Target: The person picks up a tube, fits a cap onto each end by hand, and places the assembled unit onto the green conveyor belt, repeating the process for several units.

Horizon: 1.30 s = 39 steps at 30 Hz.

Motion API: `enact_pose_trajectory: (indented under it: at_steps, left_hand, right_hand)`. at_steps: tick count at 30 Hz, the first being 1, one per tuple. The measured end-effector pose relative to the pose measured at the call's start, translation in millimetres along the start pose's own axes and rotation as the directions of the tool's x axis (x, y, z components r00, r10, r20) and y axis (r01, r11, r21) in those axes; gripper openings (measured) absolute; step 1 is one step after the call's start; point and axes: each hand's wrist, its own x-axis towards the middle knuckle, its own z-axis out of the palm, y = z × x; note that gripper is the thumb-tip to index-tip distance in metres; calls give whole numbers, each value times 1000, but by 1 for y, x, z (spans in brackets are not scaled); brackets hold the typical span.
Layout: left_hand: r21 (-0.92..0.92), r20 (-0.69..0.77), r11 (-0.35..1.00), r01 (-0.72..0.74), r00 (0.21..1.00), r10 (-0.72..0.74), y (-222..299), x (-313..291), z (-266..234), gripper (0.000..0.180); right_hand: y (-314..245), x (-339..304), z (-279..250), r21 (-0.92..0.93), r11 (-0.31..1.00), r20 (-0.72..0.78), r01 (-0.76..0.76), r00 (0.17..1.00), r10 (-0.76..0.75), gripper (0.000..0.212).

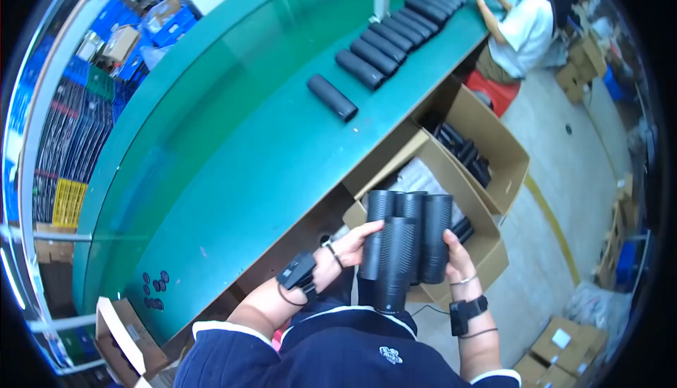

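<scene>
Against the front of my body I hold a bundle of several black tubes (397, 257) with finely dimpled walls, standing roughly upright. My left hand (355, 244) presses on the bundle's left side, its fingers partly hidden behind the tubes. On the right side, my right hand (458, 259) is closed against the outermost tube. One tube stands nearer to me and lower than the others. Just beyond the bundle is an open cardboard box (486, 241) with pale wrapping and dark tubes inside.
A row of black tubes (381, 56) lies along the green table (233, 197), with a single tube (332, 98) nearest. Another open box (509, 159) holds more dark pieces. Small dark discs (156, 283) lie at the near left. A co-worker (525, 25) sits at the far right.
</scene>
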Motion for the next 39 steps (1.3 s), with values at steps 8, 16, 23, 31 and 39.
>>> enact_pose_trajectory:
  at_steps: [8,16,23,31,39]
  left_hand:
    - [-94,-57,871,-482,876,479,73,-238,-63,50]
    - [78,-262,657,-750,620,739,136,-361,-155,64]
    - [49,-222,624,-780,601,768,172,-385,-199,62]
    - [-70,-363,651,-755,627,689,151,-406,-191,68]
    - [-68,-586,468,-881,415,696,139,-366,-210,61]
  right_hand:
    - [92,120,207,-253,955,259,-156,940,222,74]
    - [200,250,313,-479,851,319,-217,860,398,60]
    - [237,310,340,-532,776,294,-338,786,544,67]
    - [248,347,337,-592,723,253,-356,770,586,50]
    - [207,372,323,-677,632,-20,-378,867,497,57]
